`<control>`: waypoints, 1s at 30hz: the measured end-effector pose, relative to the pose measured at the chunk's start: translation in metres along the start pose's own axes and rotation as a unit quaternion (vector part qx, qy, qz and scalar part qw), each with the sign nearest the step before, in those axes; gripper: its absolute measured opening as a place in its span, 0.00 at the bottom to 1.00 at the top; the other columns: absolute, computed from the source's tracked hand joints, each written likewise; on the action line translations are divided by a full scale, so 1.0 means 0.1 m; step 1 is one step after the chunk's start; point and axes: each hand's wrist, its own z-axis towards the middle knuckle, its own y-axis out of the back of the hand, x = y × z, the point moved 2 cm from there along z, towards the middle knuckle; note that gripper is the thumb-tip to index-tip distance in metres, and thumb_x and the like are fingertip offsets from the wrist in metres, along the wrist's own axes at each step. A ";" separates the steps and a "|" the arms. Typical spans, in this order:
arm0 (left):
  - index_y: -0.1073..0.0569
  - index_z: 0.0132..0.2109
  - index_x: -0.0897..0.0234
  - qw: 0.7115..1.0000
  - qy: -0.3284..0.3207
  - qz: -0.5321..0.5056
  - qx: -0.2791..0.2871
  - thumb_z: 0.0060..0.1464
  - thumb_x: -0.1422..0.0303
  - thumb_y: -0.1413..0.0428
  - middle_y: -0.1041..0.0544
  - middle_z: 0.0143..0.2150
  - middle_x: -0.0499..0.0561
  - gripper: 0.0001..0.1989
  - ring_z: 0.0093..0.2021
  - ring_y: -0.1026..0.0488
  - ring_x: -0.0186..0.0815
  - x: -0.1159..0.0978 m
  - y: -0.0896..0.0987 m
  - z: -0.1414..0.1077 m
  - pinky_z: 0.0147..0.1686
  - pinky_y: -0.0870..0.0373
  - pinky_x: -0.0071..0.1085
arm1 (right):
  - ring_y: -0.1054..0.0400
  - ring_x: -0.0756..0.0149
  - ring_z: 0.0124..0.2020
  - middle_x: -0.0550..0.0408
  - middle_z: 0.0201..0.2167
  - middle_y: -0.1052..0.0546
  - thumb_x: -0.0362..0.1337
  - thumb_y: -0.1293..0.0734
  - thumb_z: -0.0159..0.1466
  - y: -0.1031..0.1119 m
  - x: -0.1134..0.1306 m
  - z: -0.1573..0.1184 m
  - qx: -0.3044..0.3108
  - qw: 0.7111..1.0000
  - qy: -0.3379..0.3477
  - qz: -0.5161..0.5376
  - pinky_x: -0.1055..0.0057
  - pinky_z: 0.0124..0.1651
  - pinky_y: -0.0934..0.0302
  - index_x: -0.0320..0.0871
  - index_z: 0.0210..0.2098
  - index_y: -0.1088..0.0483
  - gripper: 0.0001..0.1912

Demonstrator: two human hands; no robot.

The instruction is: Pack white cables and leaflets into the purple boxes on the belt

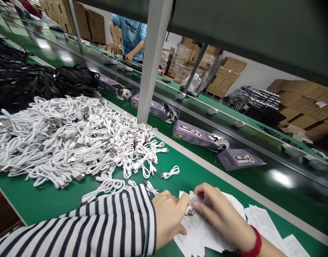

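- My left hand (169, 217) and right hand (220, 214) meet over the white USB cable (190, 212), above the leaflets (192, 237) and near the visible bottom of the worktop (27, 201), well short of its far edge.
- My left forefinger and thumb stand apart at their tips, with the connector showing between my hands; whether my other fingers clamp the cord I cannot tell.
- My right thumb and forefinger curl in close at the cable, but what lies between them is too hidden to say whether they are pinched on it.
- The cable could slip, I judge, if my fingertips catch only the smooth plug and not the cord.
- A leaflet could crease or slide along with another, since the sheets lie fanned and overlapping under my right wrist.
- My striped sleeve (121, 221) could drag cables out of the heap (80, 142) toward the worktop's left edge, because my forearm lies so near them.
- The cable looks white, with a metal plug facing up; most of its cord is covered by my fingers.
- The leaflets look white, thin and flat, with faint print and uneven corners.
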 end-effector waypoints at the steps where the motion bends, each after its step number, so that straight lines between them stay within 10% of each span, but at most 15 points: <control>1: 0.40 0.40 0.59 1.000 0.026 -0.002 -0.002 0.42 0.57 0.33 0.26 0.27 0.43 0.26 0.29 0.25 0.42 0.00 0.01 0.01 0.26 0.40 0.28 | 0.32 0.62 0.39 0.52 0.40 0.28 0.39 0.40 0.67 0.03 0.00 0.00 -0.007 1.000 0.012 0.010 0.65 0.41 0.33 0.48 0.45 0.37 0.08; 16: 0.39 0.45 0.60 0.994 0.063 0.053 -0.066 0.61 0.51 0.53 0.26 0.23 0.47 0.17 0.26 0.23 0.44 0.20 0.22 0.20 0.23 0.34 0.28 | 0.31 0.56 0.47 0.49 0.50 0.27 0.32 0.39 0.67 0.10 -0.01 0.01 -0.197 0.957 0.130 -0.167 0.58 0.45 0.35 0.51 0.59 0.39 0.21; 30: 0.37 0.43 0.61 0.993 0.030 0.065 -0.093 0.60 0.73 0.53 0.24 0.30 0.47 0.04 0.31 0.24 0.38 0.21 0.44 0.13 0.26 0.35 0.26 | 0.34 0.54 0.54 0.42 0.57 0.32 0.29 0.37 0.66 0.07 0.19 0.03 -0.237 0.914 0.194 -0.266 0.57 0.49 0.40 0.44 0.67 0.52 0.33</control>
